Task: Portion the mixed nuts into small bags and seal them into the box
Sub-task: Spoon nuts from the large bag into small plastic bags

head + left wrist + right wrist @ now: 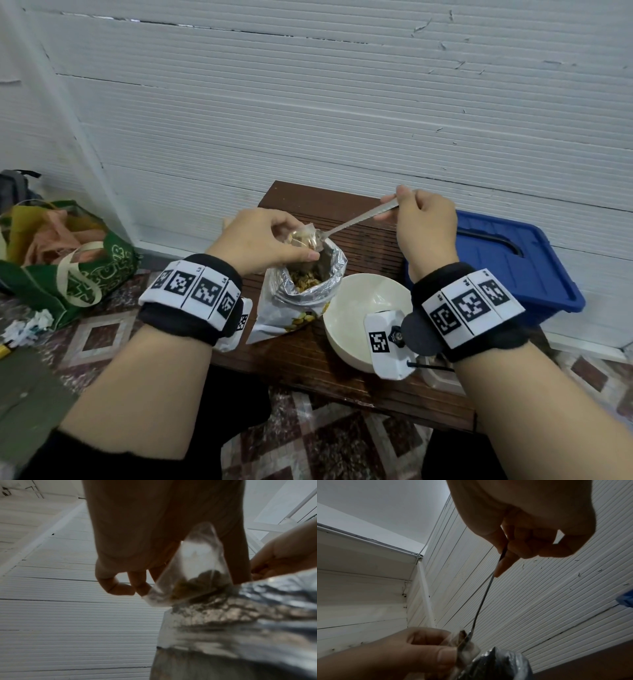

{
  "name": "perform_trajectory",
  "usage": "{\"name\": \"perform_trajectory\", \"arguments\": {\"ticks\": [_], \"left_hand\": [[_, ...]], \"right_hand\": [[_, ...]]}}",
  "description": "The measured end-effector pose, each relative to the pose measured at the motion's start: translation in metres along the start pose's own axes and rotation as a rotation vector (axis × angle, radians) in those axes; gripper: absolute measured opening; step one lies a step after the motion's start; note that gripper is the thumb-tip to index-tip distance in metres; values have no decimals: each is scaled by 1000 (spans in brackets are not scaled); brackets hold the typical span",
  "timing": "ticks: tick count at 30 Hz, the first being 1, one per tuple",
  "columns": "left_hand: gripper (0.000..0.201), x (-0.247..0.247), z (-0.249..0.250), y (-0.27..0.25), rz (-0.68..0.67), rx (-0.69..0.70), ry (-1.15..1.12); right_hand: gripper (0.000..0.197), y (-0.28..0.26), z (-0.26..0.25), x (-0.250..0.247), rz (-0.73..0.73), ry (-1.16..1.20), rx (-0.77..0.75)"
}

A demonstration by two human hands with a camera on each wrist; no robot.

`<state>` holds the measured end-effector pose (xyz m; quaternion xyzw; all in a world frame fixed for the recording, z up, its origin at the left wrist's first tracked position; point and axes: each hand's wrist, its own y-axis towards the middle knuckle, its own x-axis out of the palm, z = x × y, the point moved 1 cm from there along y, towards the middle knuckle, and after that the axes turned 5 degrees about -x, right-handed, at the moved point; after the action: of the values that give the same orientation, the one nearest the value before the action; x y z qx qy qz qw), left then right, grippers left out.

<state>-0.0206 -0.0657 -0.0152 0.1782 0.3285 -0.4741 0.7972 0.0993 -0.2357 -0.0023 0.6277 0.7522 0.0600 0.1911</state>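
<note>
Pinching a small clear bag point(303, 237) between thumb and fingers, the left hand point(260, 240) holds it just above the open foil nut pouch point(308, 284). Fingers of the right hand point(424, 222) grip a metal spoon point(356, 221) by its handle, its bowl at the bag's mouth. A blue box point(513, 263) sits right of both hands.

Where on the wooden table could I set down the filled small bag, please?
Bare wood shows on the wooden table in front of the nut pouch and white bowl, and at the far edge by the wall. The middle is crowded; the blue box borders the right side.
</note>
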Motion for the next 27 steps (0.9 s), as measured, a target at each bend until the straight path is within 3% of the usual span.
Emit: {"name": "perform_trajectory", "arguments": {"ticks": [7, 11, 15, 17, 22, 27], "left_hand": [[28, 0, 2, 2, 70, 32, -130], [24, -5, -4, 3, 110, -1, -135], [21, -9, -6, 2, 91, -19, -116], [21, -9, -7, 2, 65, -22, -95], [21, -9, -6, 2, 56, -34, -89], [22, -9, -5, 1, 51, -14, -78]], "right_hand": [[27, -13, -15, -2, -119, 211, -254], [27, -9, -14, -12, 31, 236, -324], [30, -8, -6, -16, 176, 171, -289], [30, -13, -1, -11, 121, 96, -286], [23, -31, 13, 9, -212, -98, -386], [24, -45, 27, 30, -298, -519, -777]]}}
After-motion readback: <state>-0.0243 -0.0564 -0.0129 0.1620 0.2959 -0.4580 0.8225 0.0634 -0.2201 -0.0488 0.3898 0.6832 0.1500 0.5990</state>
